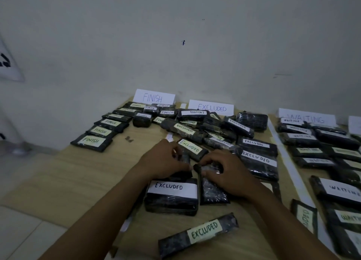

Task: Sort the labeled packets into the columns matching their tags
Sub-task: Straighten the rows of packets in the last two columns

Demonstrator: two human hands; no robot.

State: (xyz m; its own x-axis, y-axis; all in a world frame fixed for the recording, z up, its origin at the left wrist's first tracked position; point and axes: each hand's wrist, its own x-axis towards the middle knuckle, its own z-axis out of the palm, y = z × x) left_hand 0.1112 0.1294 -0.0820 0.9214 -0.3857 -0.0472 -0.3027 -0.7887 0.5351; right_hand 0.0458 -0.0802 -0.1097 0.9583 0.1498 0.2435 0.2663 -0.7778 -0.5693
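Surface: tan board mat (78,177) is lying on the floor against a pale grey wall.
Nearest packet: black plastic-wrapped packet with a green EXCLUDED label (203,233) is lying askew.
Next packet: larger black packet with a white EXCLUDED label (172,199) is sitting just below the left hand (166,160).
Right hand (228,171): is gripping the top end of a glossy black packet (214,191), no tag showing.
Left hand: fingers are curling over a second dark packet (185,159); grip cannot be told.
Step note: turning the glossy packet tag-up before placing is looking wise; the wrap probably slips.
Far: white EXCLUDED header card (212,107) is standing between the FINISH card (153,97) and the WAITING card (306,118).
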